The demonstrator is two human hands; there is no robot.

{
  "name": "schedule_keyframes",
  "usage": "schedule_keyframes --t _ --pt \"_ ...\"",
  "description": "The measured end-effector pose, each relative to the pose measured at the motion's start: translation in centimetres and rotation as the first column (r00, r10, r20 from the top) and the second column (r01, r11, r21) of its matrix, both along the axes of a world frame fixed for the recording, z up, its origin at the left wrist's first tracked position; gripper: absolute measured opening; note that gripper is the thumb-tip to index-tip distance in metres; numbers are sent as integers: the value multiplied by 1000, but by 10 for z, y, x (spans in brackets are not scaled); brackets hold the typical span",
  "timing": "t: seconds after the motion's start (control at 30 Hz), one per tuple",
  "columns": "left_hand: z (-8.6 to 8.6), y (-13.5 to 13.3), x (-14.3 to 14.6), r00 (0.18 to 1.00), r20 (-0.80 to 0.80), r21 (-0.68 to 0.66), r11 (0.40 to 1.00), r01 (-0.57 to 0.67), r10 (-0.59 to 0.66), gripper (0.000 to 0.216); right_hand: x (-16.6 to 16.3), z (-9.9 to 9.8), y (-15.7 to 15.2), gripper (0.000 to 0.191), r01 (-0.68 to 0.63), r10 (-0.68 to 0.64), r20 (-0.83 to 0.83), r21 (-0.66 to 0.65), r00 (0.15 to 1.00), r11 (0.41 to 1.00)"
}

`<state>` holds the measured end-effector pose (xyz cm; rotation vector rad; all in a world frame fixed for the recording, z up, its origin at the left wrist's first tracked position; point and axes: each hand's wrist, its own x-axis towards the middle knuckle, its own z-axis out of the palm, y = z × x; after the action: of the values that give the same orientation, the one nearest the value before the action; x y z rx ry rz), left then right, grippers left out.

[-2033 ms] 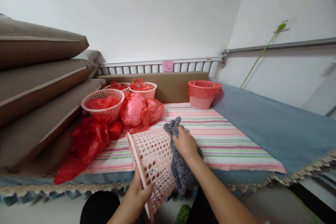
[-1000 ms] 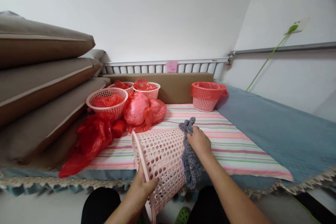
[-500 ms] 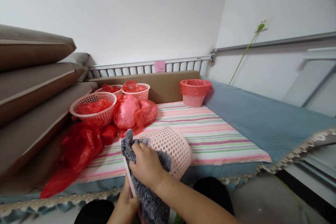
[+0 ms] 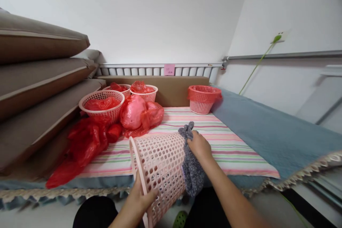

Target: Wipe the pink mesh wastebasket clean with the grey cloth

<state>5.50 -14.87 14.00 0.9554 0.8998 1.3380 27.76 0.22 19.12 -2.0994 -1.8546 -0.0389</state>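
A pale pink perforated plastic basket (image 4: 162, 160) lies tipped on its side at the near edge of the striped cloth, its rim facing left. My left hand (image 4: 140, 196) grips that rim, with the thumb on the outer wall and the fingers inside. At the basket's base end, my right hand (image 4: 199, 146) is closed on a dark grey fuzzy cloth (image 4: 192, 171), which presses against the bottom and hangs down. Its fingertips are partly hidden by the cloth.
Several pink baskets (image 4: 101, 105) with red plastic bags stand at the left, beside a bulging red bag (image 4: 133, 114) and a crumpled one (image 4: 85, 146). Stacked cushions (image 4: 40, 71) rise at far left. A red-lined basket (image 4: 201, 105) stands at the back right of the striped cloth (image 4: 235, 149).
My right hand has moved the grey cloth rightward, from near the basket's rim to its base. The basket's rim has turned further toward me. The view has shifted slightly.
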Motion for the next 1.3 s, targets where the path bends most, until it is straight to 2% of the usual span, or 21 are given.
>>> schedule_keyframes --t 0.07,0.13,0.23,0.33,0.43,0.5,0.57,0.63,0.7,0.8,0.87,0.93,1.03,1.13,1.2,1.3 --pt "13 3 1 997 75 -24 999 -22 24 100 -2 -2 -3 25 7 -7 -4 9 1000 1000" --pt "23 4 2 992 123 -34 999 -3 7 97 -9 -2 -5 25 9 -8 -18 9 1000 1000" --pt "27 2 4 990 144 -36 999 -9 14 88 -36 2 -15 22 -63 65 -54 33 996 997" --pt "17 0 4 987 145 -59 996 -66 74 89 -85 8 -42 16 -280 288 -100 86 952 956" --pt "-1 -1 -3 981 59 -56 982 -179 182 95 -135 15 -78 19 -529 543 -148 125 827 839" --pt "-13 -2 -8 971 -17 -75 968 -238 238 98 -155 16 -93 21 -604 617 -156 128 771 787" --pt "-23 -3 -12 964 -56 -99 960 -263 258 97 -158 14 -97 22 -634 646 -151 122 748 763" --pt "-29 -5 -12 967 -38 -93 962 -256 253 96 -143 10 -87 22 -625 635 -132 111 761 773" --pt "-32 -8 -9 978 8 -100 974 -206 208 97 -113 5 -68 24 -541 547 -103 82 831 837" --pt "-30 -13 -3 991 -6 -133 983 -130 131 92 -57 0 -33 25 -257 256 -61 0 965 966" --pt "-23 -15 0 996 -60 -129 989 -75 67 85 -24 -2 -15 26 -81 81 -46 -11 996 997" --pt "-11 -15 3 997 -72 -115 993 -23 15 78 -2 -4 -6 26 4 -4 -34 -15 999 1000" --pt "18 -10 6 999 54 -100 995 1 5 78 10 -6 -6 24 16 -16 -33 -5 999 1000" --pt "43 -2 6 976 213 -89 994 62 -41 78 6 -5 -12 22 7 -7 -43 8 999 1000" --pt "49 2 4 970 230 -52 994 95 -81 78 0 -3 -14 21 -17 18 -53 30 998 999" --pt "38 5 -1 990 133 3 999 53 -53 77 -19 -2 -14 20 -88 96 -84 92 992 992"
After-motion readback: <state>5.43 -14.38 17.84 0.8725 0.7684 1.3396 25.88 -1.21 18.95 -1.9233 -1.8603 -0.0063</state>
